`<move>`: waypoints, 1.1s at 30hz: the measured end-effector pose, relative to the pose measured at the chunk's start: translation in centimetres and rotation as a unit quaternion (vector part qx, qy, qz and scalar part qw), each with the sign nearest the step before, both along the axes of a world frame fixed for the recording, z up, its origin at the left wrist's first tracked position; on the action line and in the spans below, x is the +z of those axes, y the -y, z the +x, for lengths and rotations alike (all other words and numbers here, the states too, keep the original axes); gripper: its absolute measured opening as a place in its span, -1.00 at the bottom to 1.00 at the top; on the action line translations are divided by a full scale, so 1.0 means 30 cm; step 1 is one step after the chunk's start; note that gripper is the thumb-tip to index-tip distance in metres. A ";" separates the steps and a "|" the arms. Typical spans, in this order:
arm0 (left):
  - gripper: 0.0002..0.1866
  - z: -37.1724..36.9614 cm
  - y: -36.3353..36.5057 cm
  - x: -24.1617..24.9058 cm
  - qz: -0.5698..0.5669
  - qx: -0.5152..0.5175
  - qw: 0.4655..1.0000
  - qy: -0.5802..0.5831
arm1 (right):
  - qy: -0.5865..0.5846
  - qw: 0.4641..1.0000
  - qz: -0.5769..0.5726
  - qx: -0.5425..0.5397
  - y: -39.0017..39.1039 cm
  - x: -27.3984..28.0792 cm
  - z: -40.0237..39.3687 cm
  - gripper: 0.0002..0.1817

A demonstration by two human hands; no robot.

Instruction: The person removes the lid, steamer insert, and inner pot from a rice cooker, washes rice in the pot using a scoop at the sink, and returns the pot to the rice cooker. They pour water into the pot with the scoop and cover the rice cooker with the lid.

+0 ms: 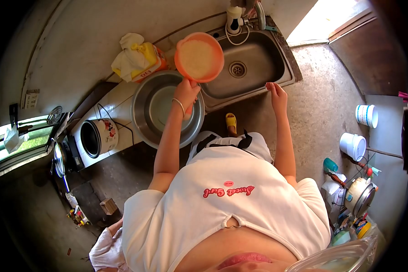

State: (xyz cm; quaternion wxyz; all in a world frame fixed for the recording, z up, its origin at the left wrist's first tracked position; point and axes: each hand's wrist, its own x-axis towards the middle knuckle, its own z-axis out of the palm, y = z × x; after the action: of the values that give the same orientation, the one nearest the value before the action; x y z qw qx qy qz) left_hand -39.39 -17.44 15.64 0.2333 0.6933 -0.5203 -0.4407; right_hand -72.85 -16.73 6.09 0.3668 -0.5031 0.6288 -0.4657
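An orange bowl-shaped dipper [199, 59] with pale contents is held by my left hand [187, 94], its fingers closed round the handle. It hangs over the gap between the wide metal basin [140, 109] and the steel sink [258, 59]. Cloudy liquid shows in the basin, below my left hand. My right hand [276, 92] is near the sink's front edge, apart from the dipper, with its fingers curled together; whatever they may hold is hidden.
Left of the basin, a rice cooker pot [99, 137] stands on the tiled counter [122, 102]. A yellow container [145, 61] with a white cloth is behind. The faucet [260, 16] stands behind the sink. White buckets [352, 146] are at right. Another person's sleeve [109, 249] shows lower left.
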 end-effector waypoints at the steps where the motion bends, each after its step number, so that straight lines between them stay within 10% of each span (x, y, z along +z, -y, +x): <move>1: -0.66 0.000 0.001 0.002 0.000 -0.002 1.000 0.009 | 0.000 1.000 0.000 0.000 0.000 0.001 0.001 -0.73; 33: -0.66 0.013 -0.033 0.004 0.001 -0.013 0.995 0.100 | -0.047 0.999 -0.005 0.014 -0.044 -0.009 -0.001 -0.73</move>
State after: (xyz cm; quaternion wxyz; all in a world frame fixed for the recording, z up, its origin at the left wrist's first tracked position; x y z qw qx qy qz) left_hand -38.99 -16.43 15.78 0.1738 0.7276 -0.5493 -0.3723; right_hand -72.88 -15.41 5.81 0.3407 -0.5352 0.6357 -0.4398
